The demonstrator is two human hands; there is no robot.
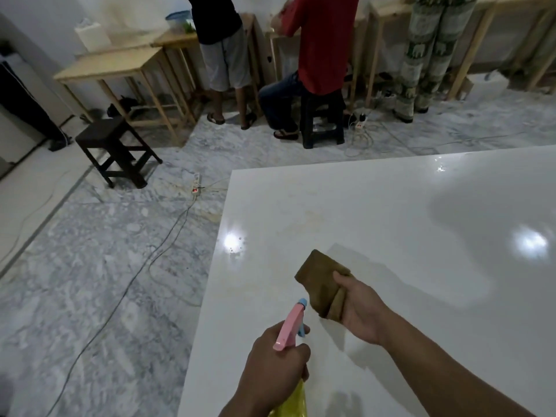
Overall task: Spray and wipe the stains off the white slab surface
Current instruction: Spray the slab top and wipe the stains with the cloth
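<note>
The left hand (278, 361), low in the frame just left of centre, is clenched around a spray bottle (290, 329) with a pink head, a blue nozzle tip and a yellow body, the nozzle aimed up-frame over the white slab (406, 206). The right hand (359, 308), just to the right of it, grips a folded brown cloth (323, 279) held close over the slab; whether the cloth touches the surface cannot be told. The slab fills the lower right of the frame, glossy, with faint yellowish stains (301, 219) spread above the cloth toward the slab's left edge, and a few dark specks by the bright reflection near that edge. The likely slips from here: the nozzle points near the cloth, so a squeeze may wet the cloth or the hand more than the stains; spray near the left edge could drift onto the marble floor (90, 266), where a power strip (195, 183) and cables lie; and the glare may hide pale residue, leaving patches missed. The cloth already looks dark, so it might smear rather than lift. No brand, label or legible writing shows on the bottle or anything else.
</note>
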